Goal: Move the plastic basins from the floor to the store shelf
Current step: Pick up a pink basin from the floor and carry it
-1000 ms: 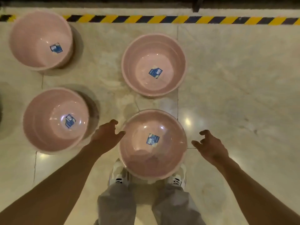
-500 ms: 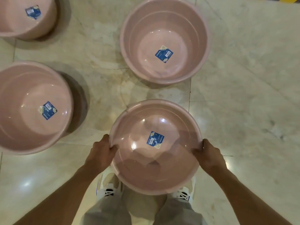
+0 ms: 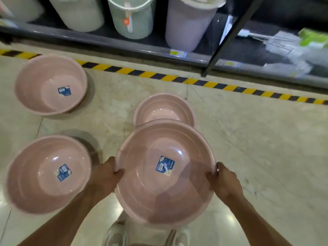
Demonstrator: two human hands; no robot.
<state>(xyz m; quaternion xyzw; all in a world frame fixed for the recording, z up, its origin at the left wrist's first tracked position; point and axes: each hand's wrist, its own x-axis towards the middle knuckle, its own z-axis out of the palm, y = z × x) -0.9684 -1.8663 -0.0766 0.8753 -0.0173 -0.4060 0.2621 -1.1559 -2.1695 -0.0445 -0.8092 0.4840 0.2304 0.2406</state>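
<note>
A pink plastic basin (image 3: 142, 189) with a blue label is lifted off the floor in front of me. My left hand (image 3: 104, 176) grips its left rim and my right hand (image 3: 223, 180) grips its right rim. Three more pink basins stand on the floor: one at the far left (image 3: 35, 89), one at the near left (image 3: 32, 176), and one just beyond the held basin (image 3: 163, 107), partly hidden by it. The store shelf (image 3: 159, 52) runs along the top of the view.
Large plastic buckets (image 3: 131, 16) stand on the low shelf. A black shelf post (image 3: 229, 36) slants down at the right, with packaged goods (image 3: 298, 48) beyond it. Yellow-black tape (image 3: 177, 79) marks the tiled floor before the shelf. My shoes (image 3: 117, 233) show below.
Both hands reached in, closed on the near basin's rim and lifted it. My view tilted up, and the shelf with buckets came into sight.
</note>
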